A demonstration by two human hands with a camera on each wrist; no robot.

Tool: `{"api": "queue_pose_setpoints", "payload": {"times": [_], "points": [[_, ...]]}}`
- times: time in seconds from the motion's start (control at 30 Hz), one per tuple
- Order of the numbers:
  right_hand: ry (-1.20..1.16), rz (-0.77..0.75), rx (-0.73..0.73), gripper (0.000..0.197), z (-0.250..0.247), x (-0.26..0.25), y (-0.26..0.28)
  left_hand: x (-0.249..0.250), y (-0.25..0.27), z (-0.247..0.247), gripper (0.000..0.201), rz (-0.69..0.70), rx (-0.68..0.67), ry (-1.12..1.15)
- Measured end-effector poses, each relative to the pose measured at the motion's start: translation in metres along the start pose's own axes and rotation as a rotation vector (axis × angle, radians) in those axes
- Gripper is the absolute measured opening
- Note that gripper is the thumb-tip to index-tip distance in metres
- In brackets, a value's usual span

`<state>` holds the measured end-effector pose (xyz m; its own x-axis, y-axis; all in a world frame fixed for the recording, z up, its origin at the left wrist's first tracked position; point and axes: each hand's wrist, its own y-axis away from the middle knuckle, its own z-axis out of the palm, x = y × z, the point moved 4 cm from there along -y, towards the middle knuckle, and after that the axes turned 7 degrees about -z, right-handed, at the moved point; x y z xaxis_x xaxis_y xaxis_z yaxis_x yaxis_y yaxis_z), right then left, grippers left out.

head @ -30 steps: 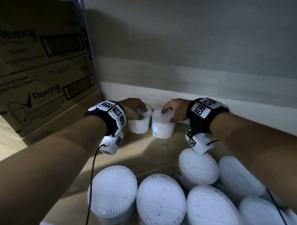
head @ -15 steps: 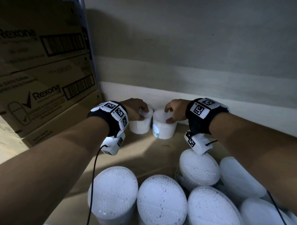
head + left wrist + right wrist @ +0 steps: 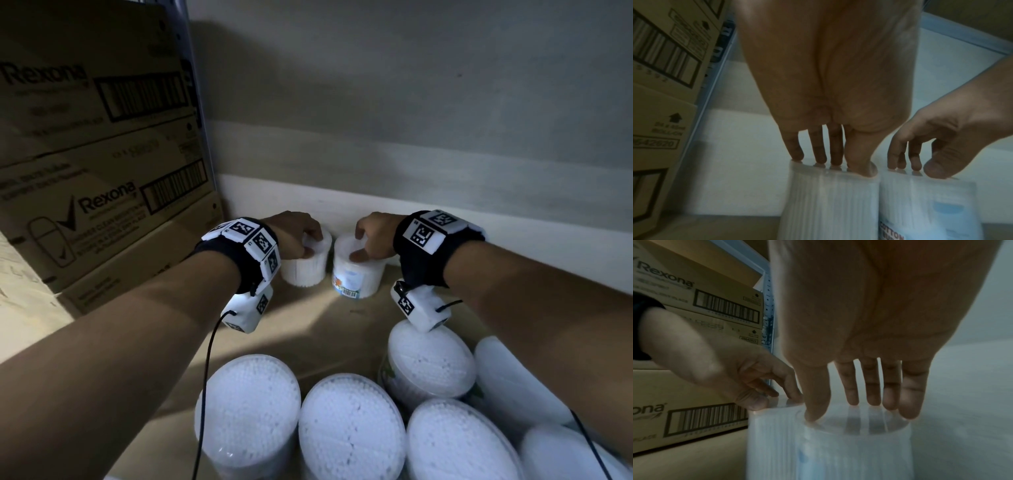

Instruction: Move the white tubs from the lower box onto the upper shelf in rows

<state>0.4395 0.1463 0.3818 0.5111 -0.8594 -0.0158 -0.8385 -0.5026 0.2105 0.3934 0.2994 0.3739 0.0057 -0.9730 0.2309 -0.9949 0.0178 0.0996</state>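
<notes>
Two white tubs stand side by side at the back of the brown shelf board (image 3: 308, 329), close to the wall. My left hand (image 3: 310, 245) reaches down on the left tub (image 3: 303, 272), and in the left wrist view its fingertips (image 3: 819, 159) and thumb rest on the lid of that tub (image 3: 828, 203). My right hand (image 3: 361, 245) is on the right tub (image 3: 359, 277), which shows a blue label and barcode. In the right wrist view the thumb and fingertips (image 3: 890, 404) touch that tub's glossy lid (image 3: 838, 451). Neither hand wraps round a tub's side.
Stacked Rexona cardboard boxes (image 3: 85, 205) and a metal upright (image 3: 198, 102) close the left side. The grey wall (image 3: 411, 137) stands right behind the two tubs. Several larger-looking white tubs (image 3: 349, 435) fill the foreground under my forearms.
Both hands stay on the tubs' lids. The right tub has shifted or turned slightly, so its label and barcode now face me more.
</notes>
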Motion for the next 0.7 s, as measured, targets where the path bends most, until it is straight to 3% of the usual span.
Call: {"api": "queue_pose_setpoints", "payload": {"times": [0.5, 0.6, 0.7], "points": [[-0.047, -0.150, -0.040, 0.057, -0.009, -0.002, 0.008, 0.002, 0.000, 0.000, 0.045, 0.003, 0.000, 0.006], [-0.059, -0.112, 0.080, 0.041, -0.012, -0.001, 0.006, 0.001, 0.000, 0.002, 0.044, 0.007, 0.001, 0.008], [-0.027, -0.039, 0.062, 0.050, -0.009, 0.003, 0.002, -0.001, -0.001, 0.003, 0.044, -0.003, -0.005, 0.018]]}}
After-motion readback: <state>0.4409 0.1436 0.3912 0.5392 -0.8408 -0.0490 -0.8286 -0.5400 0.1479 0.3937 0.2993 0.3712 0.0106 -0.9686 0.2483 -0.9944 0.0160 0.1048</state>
